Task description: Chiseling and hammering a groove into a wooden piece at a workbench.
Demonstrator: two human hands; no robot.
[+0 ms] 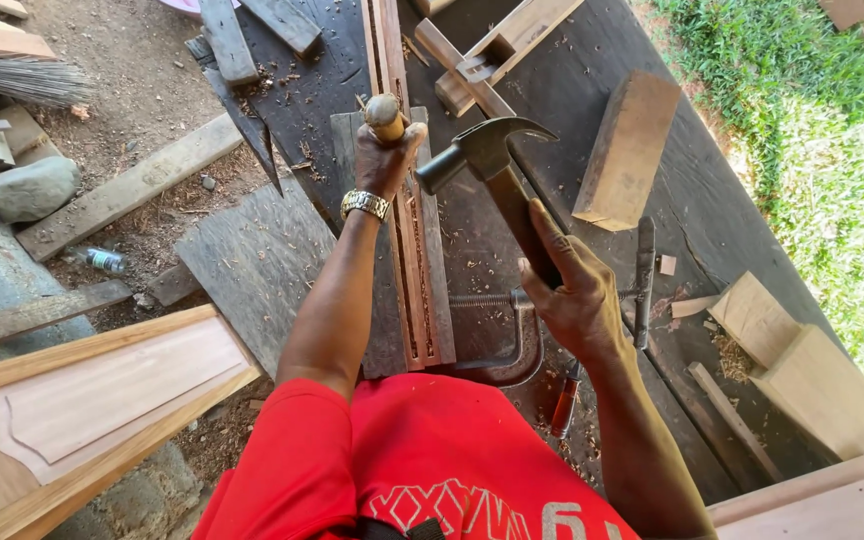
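Dark plank workbench lies below me; my left hand fists a round-topped wooden chisel handle upright on the grooved reddish strip; my right hand grips a steel claw hammer; a glancing blow could hit knuckles.

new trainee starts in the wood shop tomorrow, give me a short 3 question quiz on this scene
1. True or false: the right hand grips a claw hammer by its handle.
2. What does the left hand hold? A) a saw B) a round wooden tool handle C) a brush
3. Fill in: the grooved reddish wood strip is held to the dark workbench by a metal ____ near the person's body.

Key
1. True; the hammer head is raised beside the left hand.
2. B; the fingers wrap it above the strip, and its working end is hidden.
3. Clamp; its curved frame and screw sit at the strip's near end.
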